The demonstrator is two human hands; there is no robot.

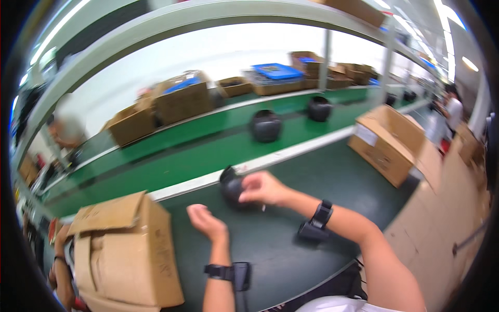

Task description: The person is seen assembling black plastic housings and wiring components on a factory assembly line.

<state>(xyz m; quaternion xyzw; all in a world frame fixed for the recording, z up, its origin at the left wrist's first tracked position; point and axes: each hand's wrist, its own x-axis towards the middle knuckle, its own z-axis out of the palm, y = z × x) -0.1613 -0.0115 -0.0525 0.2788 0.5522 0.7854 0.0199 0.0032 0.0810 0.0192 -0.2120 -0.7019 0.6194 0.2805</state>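
A dark, rounded housing (233,192) with a raised lip at its top stands on the dark green bench, close to the pale rail. My right hand (264,188) is at its right side, partly in front of it, with the fingers bent together in a pinch. Whatever they may hold is too small and blurred to name. My left hand (207,222) is raised at the left of the housing, apart from it, palm turned inward and fingers stretched out with nothing in them. Both wrists wear black straps with small dark boxes.
Beside my left arm stands a large cardboard box (127,252); an open carton (390,143) is at the right. Beyond the rail, more dark round housings (266,126) sit on a green conveyor (182,151). Several cartons line its far side. Another person's arm (63,268) shows far left.
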